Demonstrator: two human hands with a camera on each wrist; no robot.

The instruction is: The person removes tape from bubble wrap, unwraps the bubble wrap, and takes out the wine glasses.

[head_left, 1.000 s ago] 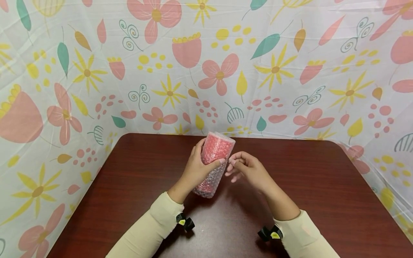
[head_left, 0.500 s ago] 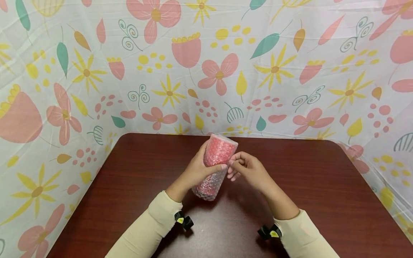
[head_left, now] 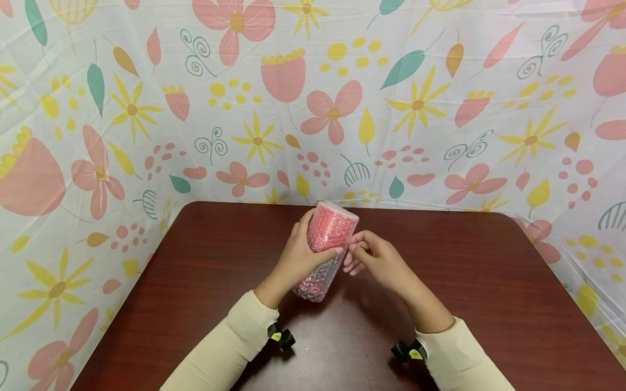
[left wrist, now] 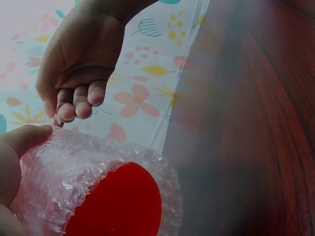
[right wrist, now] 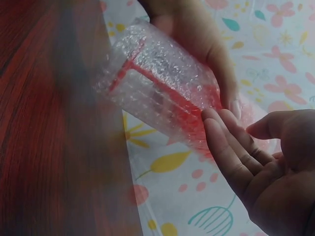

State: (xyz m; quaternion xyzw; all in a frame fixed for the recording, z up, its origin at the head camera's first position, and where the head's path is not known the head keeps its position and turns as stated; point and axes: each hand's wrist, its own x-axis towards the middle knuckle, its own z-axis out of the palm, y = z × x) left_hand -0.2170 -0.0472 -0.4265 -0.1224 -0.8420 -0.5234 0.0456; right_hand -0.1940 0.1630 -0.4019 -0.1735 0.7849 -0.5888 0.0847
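Note:
A red, roughly cylindrical object (left wrist: 123,204) is rolled in clear bubble wrap (head_left: 326,266), its flat red end showing in the left wrist view. The bundle leans above the table with its top tipped right. My left hand (head_left: 298,252) grips it around the side, thumb across the front and the other fingers mostly hidden behind. At its right side, my right hand (head_left: 379,260) has thumb and index finger drawn together at the edge of the wrap, pinching it. The other fingers of that hand are bent loosely, seen from the palm side in the right wrist view.
A dark reddish-brown table (head_left: 220,239) with rounded far corners lies under both hands. Behind and beside it hangs a white sheet (head_left: 371,65) printed with flowers and leaves. Black wrist-worn devices (head_left: 281,335) are fastened at the cuffs of the cream sleeves (head_left: 230,342).
The bundle has shifted slightly down and right, then a little back up, with the left hand. The right hand stays at its right edge, its fingertips now closer to the wrap.

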